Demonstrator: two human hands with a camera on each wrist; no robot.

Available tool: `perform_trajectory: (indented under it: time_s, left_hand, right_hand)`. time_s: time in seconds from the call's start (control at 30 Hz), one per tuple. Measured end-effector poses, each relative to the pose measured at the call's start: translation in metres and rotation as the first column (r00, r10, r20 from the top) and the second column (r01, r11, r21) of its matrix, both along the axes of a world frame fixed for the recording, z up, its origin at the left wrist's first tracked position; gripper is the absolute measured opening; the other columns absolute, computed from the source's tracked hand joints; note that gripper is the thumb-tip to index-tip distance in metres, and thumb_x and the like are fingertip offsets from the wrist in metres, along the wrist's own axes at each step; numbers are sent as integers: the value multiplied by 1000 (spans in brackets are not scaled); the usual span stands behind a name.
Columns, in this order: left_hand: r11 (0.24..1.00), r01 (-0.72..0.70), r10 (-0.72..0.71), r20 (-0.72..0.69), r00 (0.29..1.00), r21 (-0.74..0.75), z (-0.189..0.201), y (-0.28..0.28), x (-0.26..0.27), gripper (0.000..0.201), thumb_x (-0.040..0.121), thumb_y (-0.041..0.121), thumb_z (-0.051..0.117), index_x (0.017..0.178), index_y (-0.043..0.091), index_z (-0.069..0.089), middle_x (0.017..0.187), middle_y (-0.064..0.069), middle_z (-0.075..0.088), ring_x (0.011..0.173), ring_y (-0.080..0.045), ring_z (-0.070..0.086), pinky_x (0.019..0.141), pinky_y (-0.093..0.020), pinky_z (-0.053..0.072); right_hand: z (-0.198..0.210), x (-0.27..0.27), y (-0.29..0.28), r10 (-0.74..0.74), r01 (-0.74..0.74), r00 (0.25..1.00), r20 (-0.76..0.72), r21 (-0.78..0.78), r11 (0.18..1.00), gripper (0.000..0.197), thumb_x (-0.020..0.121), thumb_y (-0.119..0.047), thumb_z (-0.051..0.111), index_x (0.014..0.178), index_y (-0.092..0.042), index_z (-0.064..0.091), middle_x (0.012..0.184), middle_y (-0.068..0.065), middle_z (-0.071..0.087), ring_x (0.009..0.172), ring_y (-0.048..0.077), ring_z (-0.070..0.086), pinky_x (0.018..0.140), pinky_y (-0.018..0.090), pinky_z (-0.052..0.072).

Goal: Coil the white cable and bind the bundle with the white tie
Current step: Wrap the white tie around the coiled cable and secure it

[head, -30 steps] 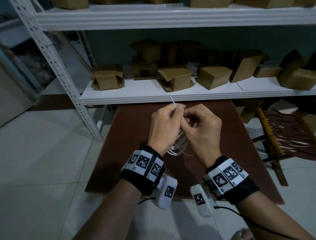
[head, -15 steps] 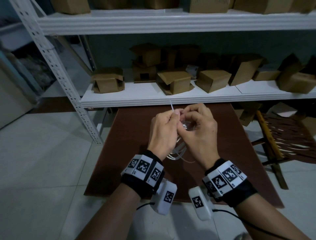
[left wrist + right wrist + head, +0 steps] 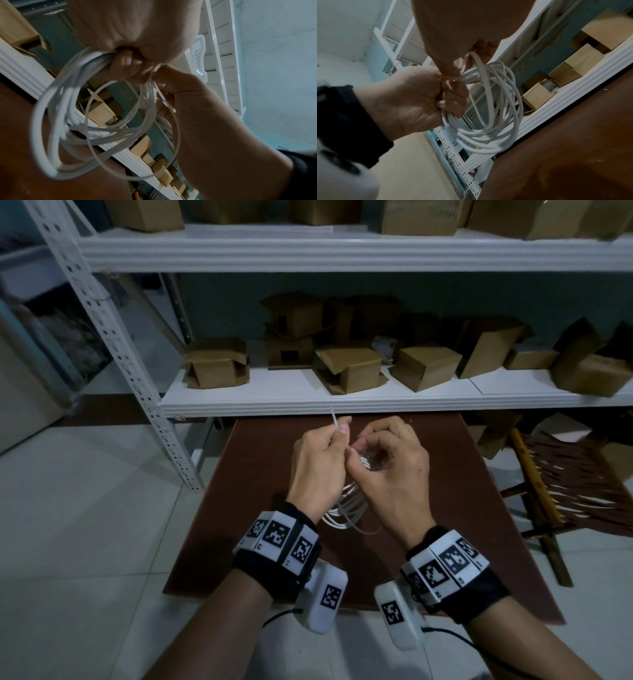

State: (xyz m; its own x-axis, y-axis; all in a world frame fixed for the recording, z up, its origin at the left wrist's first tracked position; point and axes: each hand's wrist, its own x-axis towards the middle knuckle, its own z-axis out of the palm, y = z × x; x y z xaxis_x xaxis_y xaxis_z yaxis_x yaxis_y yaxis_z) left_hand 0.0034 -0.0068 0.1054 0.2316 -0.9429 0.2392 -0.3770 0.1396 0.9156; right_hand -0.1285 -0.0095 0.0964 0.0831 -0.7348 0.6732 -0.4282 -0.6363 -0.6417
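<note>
Both hands were raised together above the brown bench (image 3: 260, 508), with the coiled cable (image 3: 346, 508) held between them. The left hand (image 3: 318, 463) had its fingers (image 3: 453, 93) curled tight around the gathered strands at the top of the coil, and the loops hung down below those fingers, clear of the bench. In the head view its thumb and forefinger also pinched the tie (image 3: 334, 419), whose thin white tail stuck up past the fingertips toward the shelf (image 3: 308, 402).

The right hand (image 3: 394, 470) sat just beside the left, knuckle to knuckle, its fingers (image 3: 164, 86) bent inward and closed on the cable bundle right next to the left hand's grip. The left wrist view showed a flat white strip running across those right fingers, though I could not tell how far it wrapped round the bundle.

Beyond the fingertips, cardboard boxes (image 3: 349, 368) sat along the shelf. A wooden folding stand (image 3: 548, 484) stood off to the right of the bench, on the tiled floor (image 3: 85, 525).
</note>
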Motion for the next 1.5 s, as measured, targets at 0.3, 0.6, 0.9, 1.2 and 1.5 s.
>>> perform_trajectory:
  time_s: [0.3,0.6,0.9,1.2,1.5]
  left_hand:
    - [981,-191,189,-64,980,-29,6,4,-1,34,106,33,48,94,19,76,99,2,75,87,-16,70,84,-38,58]
    - [957,-289,284,-274,919,22,-1,-4,0,37,96,39,48,99,21,79,69,-1,70,67,-33,69,65,-50,59]
    - [964,-239,263,-489,831,113,7,-3,8,37,111,29,48,90,14,75,50,7,45,41,-9,35,42,-24,28]
    - [987,-136,159,-345,925,91,12,6,7,70,95,80,36,83,24,77,54,5,58,49,-12,48,59,-37,35]
    - [998,-35,27,-166,986,-42,8,8,-3,36,95,60,65,88,27,78,75,13,76,73,-8,72,72,-42,58]
  right_hand:
    - [-2,5,5,-5,4,1000,-19,-63,998,12,78,-10,81,80,-11,70,94,-4,64,88,19,60,72,40,52]
    - [0,1,6,13,-13,1000,-1,-101,995,10,80,-11,80,82,-8,70,95,0,65,90,20,62,74,37,52]
    - [1,-2,9,117,-116,992,45,-34,993,12,85,1,79,86,-6,69,97,1,63,75,16,63,62,35,55]
    - [5,-5,5,98,-98,995,34,9,995,7,94,-6,76,93,-9,70,94,-2,66,79,15,64,67,41,54]
    - [5,-5,4,59,-59,998,33,-4,998,6,93,-7,77,94,-8,72,93,-2,68,80,13,66,69,39,55]
